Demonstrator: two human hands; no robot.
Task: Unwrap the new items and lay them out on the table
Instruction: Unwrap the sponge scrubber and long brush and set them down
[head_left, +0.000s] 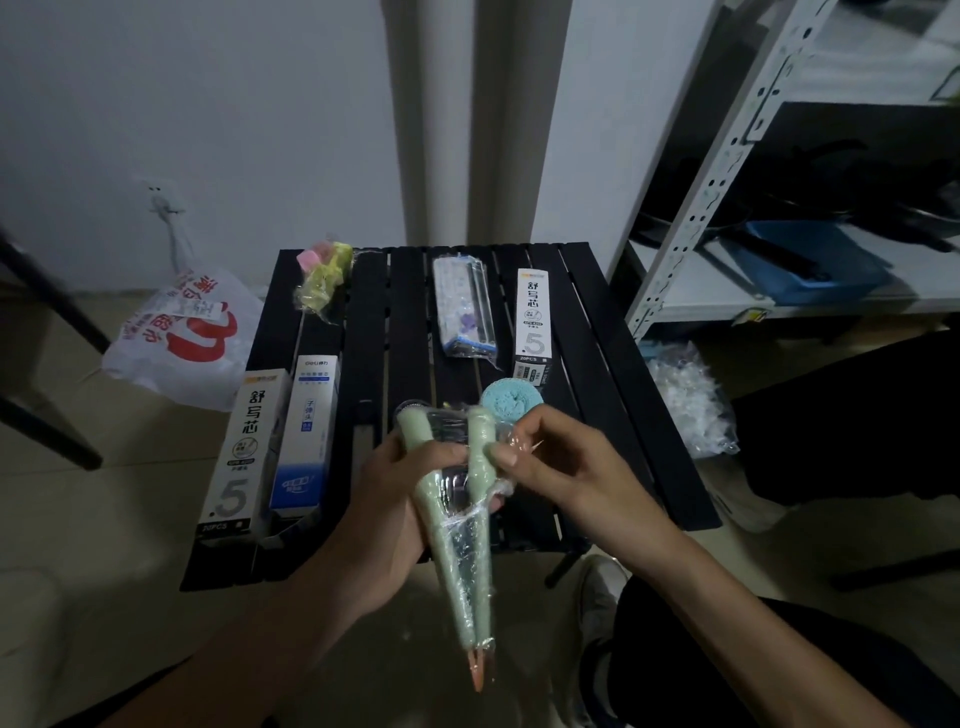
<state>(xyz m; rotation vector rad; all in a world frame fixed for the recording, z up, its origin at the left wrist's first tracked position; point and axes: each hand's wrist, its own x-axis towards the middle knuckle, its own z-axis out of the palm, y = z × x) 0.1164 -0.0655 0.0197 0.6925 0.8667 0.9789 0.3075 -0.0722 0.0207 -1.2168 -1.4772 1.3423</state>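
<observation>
A green bundle (447, 545) is held in the lower middle of the frame, in front of the black table (597, 364) and not yet laid on it. Two long green sticks are counted in it, with the wide ends up and the thin ends together at the bottom, where an orange tip is seen. Its long line runs from the middle of the frame down toward the bottom edge, leaning a little to the right. The bundle is gripped round its middle by the left hand (384, 499), with the fingers curled about it. The clear wrap (506, 486) is pinched at the upper right side of the bundle by the right hand (566, 467). The right hand is thus nearer to the loose wrap, and it is judged that the wrap must be pulled off toward the right. Three boxes are counted on the table: the left white box (239, 447), the blue and white box (306, 431) and the right white box (534, 317). One clear packet (465, 306), one yellow and pink packet (324, 280) and one blue round thing (511, 402) are also seen there.
</observation>
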